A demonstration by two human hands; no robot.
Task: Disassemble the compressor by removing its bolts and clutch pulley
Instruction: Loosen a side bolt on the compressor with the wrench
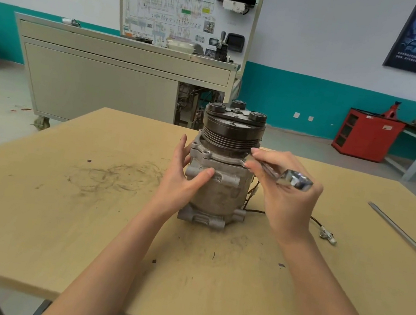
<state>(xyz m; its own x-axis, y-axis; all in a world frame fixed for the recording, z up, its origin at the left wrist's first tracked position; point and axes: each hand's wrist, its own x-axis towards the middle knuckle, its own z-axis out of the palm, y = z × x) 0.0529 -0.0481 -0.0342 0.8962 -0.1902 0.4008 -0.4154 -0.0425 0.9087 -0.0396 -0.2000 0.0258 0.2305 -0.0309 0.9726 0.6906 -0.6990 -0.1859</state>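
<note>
A grey metal compressor [219,194] stands upright in the middle of the wooden table [57,216]. On its top sits a dark grooved clutch pulley [232,134], capped by a plate with three round pads. My left hand [185,178] rests against the compressor's left side, thumb across the front of the housing, fingers straight. To the right, my right hand [285,193] grips a shiny metal wrench [285,177]. The wrench's far end reaches the flange just under the pulley, and my fingertips hide it there.
A long screwdriver [402,237] with an orange handle lies at the table's right edge. A black wire with a white connector [326,235] trails from the compressor to the right. Dirt smears mark the tabletop left of the compressor. A grey cabinet [99,81] stands behind the table.
</note>
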